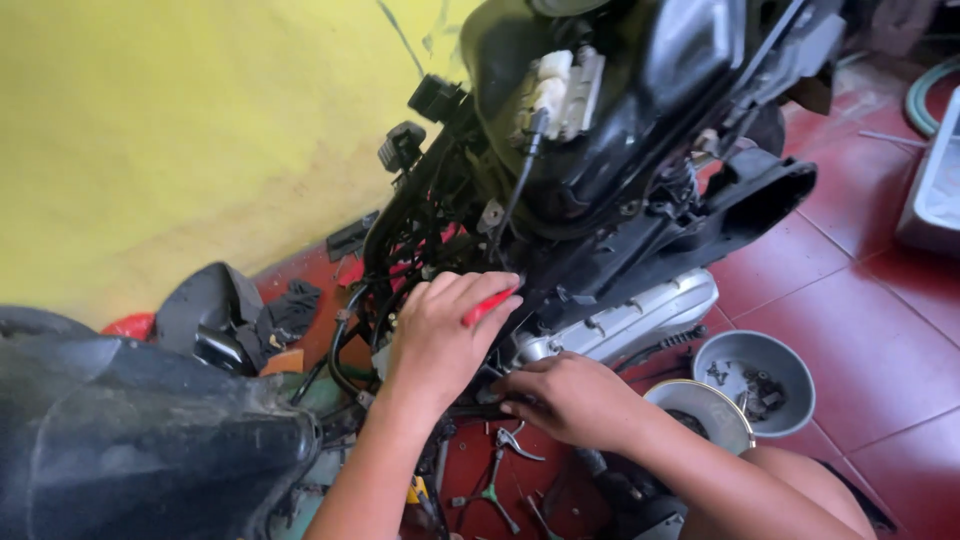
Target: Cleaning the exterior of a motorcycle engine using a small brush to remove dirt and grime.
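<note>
Head view: a red tiled floor (880,350) meets a yellow wall (150,130), and a stripped black scooter (600,130) stands against it with its silver engine case (620,320) exposed. The left hand (440,335) is clenched around a red-handled tool (488,305) held against the frame just above the case, while the right hand (570,395) presses low beside the case, fingers curled, though whether they grasp anything cannot be told. Two grey bowls (770,365) of small parts sit on the floor at right, loose hand tools (495,480) lie beneath the forearms, and a black body panel (140,440) crowds the lower left.
</note>
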